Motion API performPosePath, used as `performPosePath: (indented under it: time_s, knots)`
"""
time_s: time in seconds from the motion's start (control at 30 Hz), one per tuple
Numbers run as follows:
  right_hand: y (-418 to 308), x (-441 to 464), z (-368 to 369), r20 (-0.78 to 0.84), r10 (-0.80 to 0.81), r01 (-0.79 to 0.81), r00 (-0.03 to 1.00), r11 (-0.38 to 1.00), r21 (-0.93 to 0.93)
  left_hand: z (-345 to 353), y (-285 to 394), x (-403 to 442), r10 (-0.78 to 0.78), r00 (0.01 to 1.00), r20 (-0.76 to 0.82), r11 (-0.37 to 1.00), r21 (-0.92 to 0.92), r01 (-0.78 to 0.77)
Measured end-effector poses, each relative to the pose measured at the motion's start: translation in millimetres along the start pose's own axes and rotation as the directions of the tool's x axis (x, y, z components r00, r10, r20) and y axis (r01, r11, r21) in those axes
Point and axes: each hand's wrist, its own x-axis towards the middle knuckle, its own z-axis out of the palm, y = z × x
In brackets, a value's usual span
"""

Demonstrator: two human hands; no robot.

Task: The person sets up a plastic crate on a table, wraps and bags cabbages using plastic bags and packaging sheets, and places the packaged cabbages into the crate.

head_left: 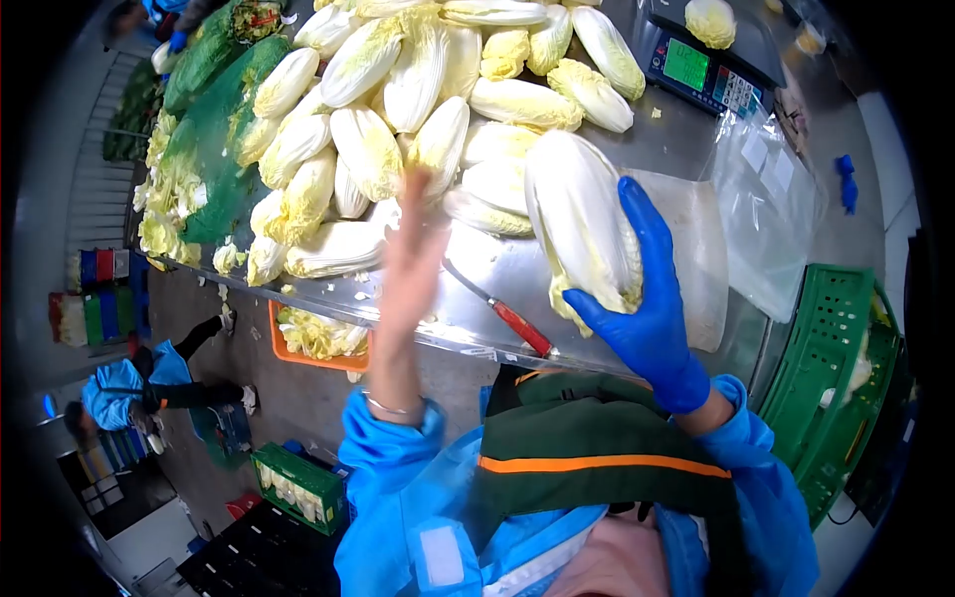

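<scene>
My right hand [647, 318], in a blue glove, grips a large napa cabbage [579, 214] from its right side, thumb under its leafy lower end. My bare left hand [410, 259] is smeared by motion over the table's front edge, fingers stretched out and nothing visible in it. Between the hands lies a knife [519, 326] with a red handle, its blade pointing up and left. Beyond the left hand, a heap of napa cabbages [368, 149] covers the metal table [487, 264].
A scale [701, 65] with a cabbage piece on it stands at the back right. Plastic bags [761, 189] hang by the right edge, near green crates [826, 348]. Green netting [224, 149] and loose leaves lie left. An orange crate [323, 343] holds trimmings; another person [134, 388] is at left.
</scene>
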Motion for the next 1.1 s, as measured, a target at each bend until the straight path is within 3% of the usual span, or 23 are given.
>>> performPosePath:
  time_s: [0.03, 0.1, 0.13, 0.17, 0.2, 0.27, 0.3, 0.37, 0.4, 0.47, 0.7, 0.77, 0.8, 0.83, 0.87, 0.9, 0.93, 1.0, 1.1]
  knots:
    - [-2, 0, 0, 0.005, -0.044, 0.045, 0.999, 0.997, -0.069, 26, 6, -18, -0.147, 0.960, 0.238, 0.982, -0.079, 0.171]
    - [-4, 3, -3, 0.102, 0.045, -0.059, 0.994, 0.989, 0.138, 63, 33, -32, -0.229, 0.912, 0.342, 0.803, -0.463, 0.375]
    - [-5, 5, -7, 0.151, 0.081, -0.116, 0.985, 0.965, 0.235, 62, 40, -30, -0.222, 0.930, 0.292, 0.696, -0.620, 0.361]
    - [-4, 8, -13, 0.143, 0.227, -0.265, 0.963, 0.717, 0.645, 62, 47, -29, -0.214, 0.947, 0.241, 0.563, -0.761, 0.321]
    - [-6, 12, -25, 0.115, 0.300, -0.303, 0.947, 0.711, 0.634, 61, 53, -27, -0.206, 0.960, 0.190, 0.418, -0.870, 0.262]
    - [3, 17, -36, 0.062, 0.290, -0.278, 0.955, 0.804, 0.525, 59, 58, -32, -0.241, 0.903, 0.356, -0.080, -0.935, 0.347]
    - [8, 14, -34, 0.104, 0.329, -0.333, 0.939, 0.786, 0.520, 56, 54, -32, -0.166, 0.911, 0.376, 0.056, -0.919, 0.390]
    - [17, 3, -23, 0.230, 0.330, -0.402, 0.916, 0.747, 0.529, 53, 57, -31, -0.137, 0.929, 0.345, 0.145, -0.920, 0.363]
    - [15, 0, -19, 0.267, 0.284, -0.381, 0.921, 0.799, 0.465, 53, 59, -31, -0.122, 0.936, 0.330, 0.189, -0.918, 0.348]
    - [6, -7, -17, 0.358, 0.341, -0.473, 0.869, 0.784, 0.402, 57, 68, -33, -0.155, 0.940, 0.304, 0.165, -0.930, 0.328]
    - [14, -17, -27, 0.251, 0.334, -0.416, 0.908, 0.777, 0.473, 74, 73, -28, -0.169, 0.925, 0.341, 0.215, -0.903, 0.372]
    - [22, -22, -29, 0.163, 0.312, -0.351, 0.936, 0.802, 0.484, 89, 72, -26, -0.225, 0.927, 0.301, 0.336, -0.869, 0.364]
    - [30, -27, -28, 0.103, 0.310, -0.326, 0.945, 0.882, 0.340, 103, 56, -29, -0.226, 0.925, 0.304, 0.363, -0.855, 0.370]
    - [41, -34, -24, 0.064, 0.185, -0.191, 0.981, 0.975, 0.115, 117, 40, -33, -0.227, 0.924, 0.307, 0.391, -0.840, 0.376]
    - [48, -43, -20, 0.047, 0.060, -0.054, 0.997, 0.992, -0.118, 127, 42, -39, -0.264, 0.902, 0.342, 0.356, -0.834, 0.421]
    - [50, -50, -18, 0.167, 0.085, -0.061, 0.982, 0.988, -0.139, 138, 44, -46, -0.301, 0.877, 0.375, 0.319, -0.827, 0.463]
    - [51, -53, -20, 0.287, 0.106, -0.061, 0.952, 0.985, -0.163, 144, 41, -49, -0.380, 0.831, 0.407, 0.175, -0.850, 0.497]
    - [67, -55, -29, 0.395, 0.098, -0.139, 0.913, 0.987, 0.076, 138, 30, -53, -0.511, 0.740, 0.438, 0.096, -0.826, 0.555]
    - [96, -45, -51, 0.373, 0.351, -0.419, 0.859, 0.900, 0.120, 111, 21, -37, -0.535, 0.840, 0.096, 0.497, -0.768, 0.404]
